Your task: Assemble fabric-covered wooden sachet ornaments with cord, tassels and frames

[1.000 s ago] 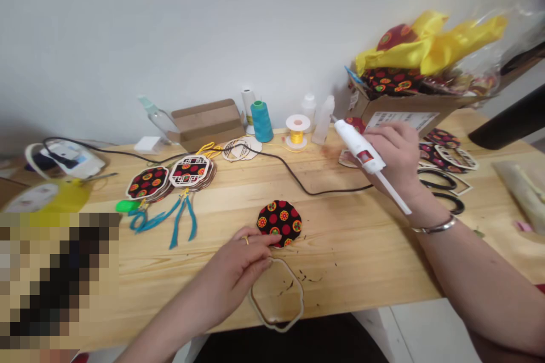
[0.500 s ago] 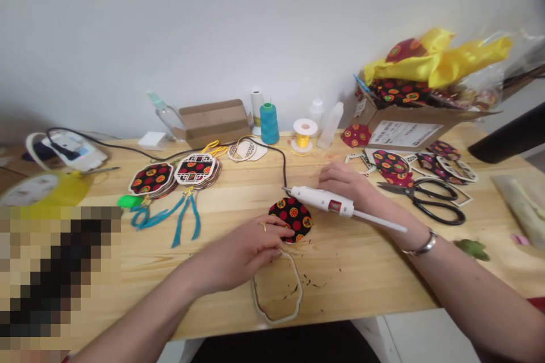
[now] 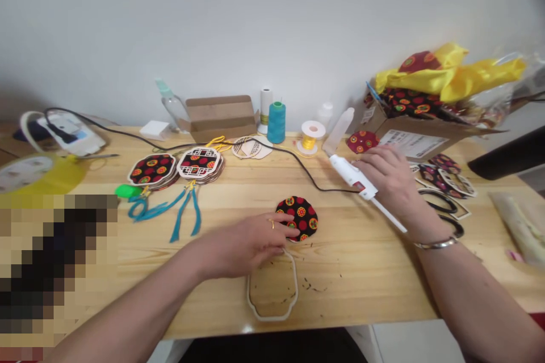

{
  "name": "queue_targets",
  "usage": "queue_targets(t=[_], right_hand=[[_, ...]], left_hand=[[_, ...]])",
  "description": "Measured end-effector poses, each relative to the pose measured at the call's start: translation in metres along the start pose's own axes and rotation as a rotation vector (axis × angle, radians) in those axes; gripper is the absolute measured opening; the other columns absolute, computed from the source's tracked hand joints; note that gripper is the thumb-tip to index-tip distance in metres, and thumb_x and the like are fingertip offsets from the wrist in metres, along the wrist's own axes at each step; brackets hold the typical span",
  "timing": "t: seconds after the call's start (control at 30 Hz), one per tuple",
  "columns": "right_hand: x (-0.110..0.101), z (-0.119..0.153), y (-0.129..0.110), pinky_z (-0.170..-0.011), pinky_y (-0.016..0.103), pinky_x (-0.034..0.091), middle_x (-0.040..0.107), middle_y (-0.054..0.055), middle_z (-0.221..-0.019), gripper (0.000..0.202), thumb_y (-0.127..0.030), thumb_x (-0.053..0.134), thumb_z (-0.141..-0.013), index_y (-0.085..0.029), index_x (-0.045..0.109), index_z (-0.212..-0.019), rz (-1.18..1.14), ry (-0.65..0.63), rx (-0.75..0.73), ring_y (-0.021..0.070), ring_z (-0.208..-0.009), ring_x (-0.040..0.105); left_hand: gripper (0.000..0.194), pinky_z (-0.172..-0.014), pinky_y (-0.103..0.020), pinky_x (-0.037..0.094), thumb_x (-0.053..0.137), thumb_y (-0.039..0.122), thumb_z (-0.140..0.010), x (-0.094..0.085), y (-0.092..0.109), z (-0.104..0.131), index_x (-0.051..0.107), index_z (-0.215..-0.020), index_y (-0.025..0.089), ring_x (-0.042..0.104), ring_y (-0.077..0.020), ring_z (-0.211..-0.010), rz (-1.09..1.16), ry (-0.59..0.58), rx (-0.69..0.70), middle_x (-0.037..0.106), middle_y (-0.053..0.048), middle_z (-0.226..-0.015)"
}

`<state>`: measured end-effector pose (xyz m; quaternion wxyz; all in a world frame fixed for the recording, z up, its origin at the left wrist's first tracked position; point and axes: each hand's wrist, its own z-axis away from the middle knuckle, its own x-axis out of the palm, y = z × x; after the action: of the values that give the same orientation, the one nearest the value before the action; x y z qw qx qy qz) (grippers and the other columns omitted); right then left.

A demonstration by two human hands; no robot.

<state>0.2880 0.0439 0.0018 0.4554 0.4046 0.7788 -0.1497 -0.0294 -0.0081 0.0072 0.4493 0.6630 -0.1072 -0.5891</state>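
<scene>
My left hand (image 3: 259, 241) rests with two fingers on a round black fabric piece (image 3: 304, 216) with red and yellow flowers. Its thumb and lower fingers meet the top edge of a pale wooden frame (image 3: 294, 281), which lies flat near the table's front edge. My right hand (image 3: 389, 176) is closed round a white glue gun (image 3: 351, 176), held above the table to the right of the fabric. The gun's nozzle points up and left, and a glue stick juts from its rear. A black cord runs to it.
Finished patterned ornaments (image 3: 200, 164) with teal tassels lie at the left. Teal thread (image 3: 276, 123), a yellow spool (image 3: 312, 136) and bottles stand along the wall. Behind the right hand is a cardboard box (image 3: 426, 136) of fabric; black scissors (image 3: 438, 202) lie partly hidden beneath the wrist.
My right hand has moved right and away from the fabric with the glue gun, now covering part of the scissors. My left hand stays on the fabric and frame.
</scene>
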Motion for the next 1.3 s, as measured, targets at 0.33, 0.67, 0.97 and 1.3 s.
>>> queue_targets(t=[0.33, 0.67, 0.97, 1.3], right_hand=[[0.001, -0.015, -0.035, -0.072, 0.035, 0.044, 0.063, 0.007, -0.079, 0.024, -0.042, 0.065, -0.078, -0.019, 0.063, -0.082, -0.638, -0.146, 0.074, 0.0216, -0.08, 0.056], [0.001, -0.017, -0.041, -0.066, 0.033, 0.037, 0.053, 0.002, -0.064, 0.037, -0.053, 0.057, -0.08, -0.018, 0.055, -0.067, -0.659, -0.206, 0.024, 0.0164, -0.064, 0.046], [-0.008, 0.001, 0.009, -0.063, 0.037, 0.03, 0.061, 0.007, -0.067, 0.03, -0.047, 0.064, -0.077, -0.021, 0.054, -0.067, -0.028, -0.068, 0.095, 0.024, -0.073, 0.049], [0.005, 0.005, 0.008, -0.069, 0.037, 0.036, 0.064, 0.005, -0.075, 0.023, -0.042, 0.067, -0.075, -0.02, 0.059, -0.074, -0.074, -0.068, 0.074, 0.0234, -0.078, 0.051]], left_hand=[[0.027, -0.106, -0.041, 0.034, 0.043, 0.011, -0.087, 0.007, -0.008, 0.0, 0.064, -0.102, 0.021, 0.034, -0.0206, -0.133, 0.024, 0.056, 0.061, 0.06, -0.006, -0.126], [0.026, -0.108, -0.04, 0.032, 0.044, 0.013, -0.088, 0.011, -0.011, 0.003, 0.064, -0.102, 0.022, 0.032, -0.0202, -0.134, -0.033, 0.071, 0.053, 0.058, -0.003, -0.129], [0.024, -0.107, -0.041, 0.032, 0.044, 0.012, -0.087, 0.011, -0.011, 0.003, 0.065, -0.094, 0.022, 0.033, -0.0201, -0.134, -0.006, 0.087, 0.061, 0.059, -0.003, -0.128], [0.024, -0.107, -0.045, 0.024, 0.039, 0.018, -0.092, 0.007, 0.003, -0.005, 0.062, -0.096, 0.024, 0.033, -0.0214, -0.133, -0.062, 0.188, 0.01, 0.051, -0.003, -0.137]])
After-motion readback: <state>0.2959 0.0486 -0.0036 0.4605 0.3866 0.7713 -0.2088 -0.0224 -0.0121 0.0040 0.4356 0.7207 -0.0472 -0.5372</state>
